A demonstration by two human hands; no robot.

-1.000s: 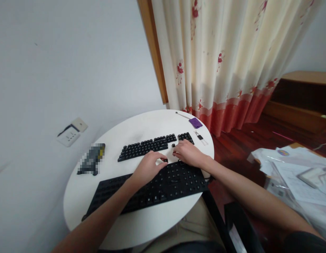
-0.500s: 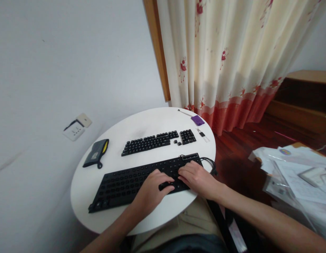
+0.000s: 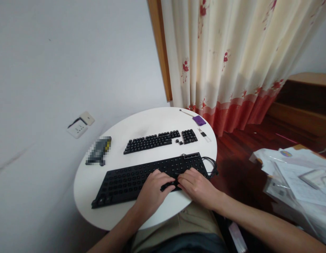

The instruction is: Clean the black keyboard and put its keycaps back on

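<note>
Keyboard base (image 3: 126,177), black and showing rows of small key posts, lies slantwise across the lower centre of the frame on a round white table (image 3: 99,218), directly beneath both of the person's hands. The left hand (image 3: 154,186) reaches up from the bottom centre over the base's near edge, right of its middle; thumb and forefinger stand curved with a gap between them, but whether their tips pinch a small part cannot be told. Just beside it, to the right in the frame, the right hand (image 3: 196,182) bends over the base's right portion, fingers bunched and pointing left; what they may grip is hidden. Well above the hands, at the frame's centre, black keycaps (image 3: 149,141) sit in rows, with a separate keycap block (image 3: 189,136) to their right and two loose keycaps (image 3: 181,143) near that block. A coiled black cable (image 3: 212,166) rests by the base's right end.
</note>
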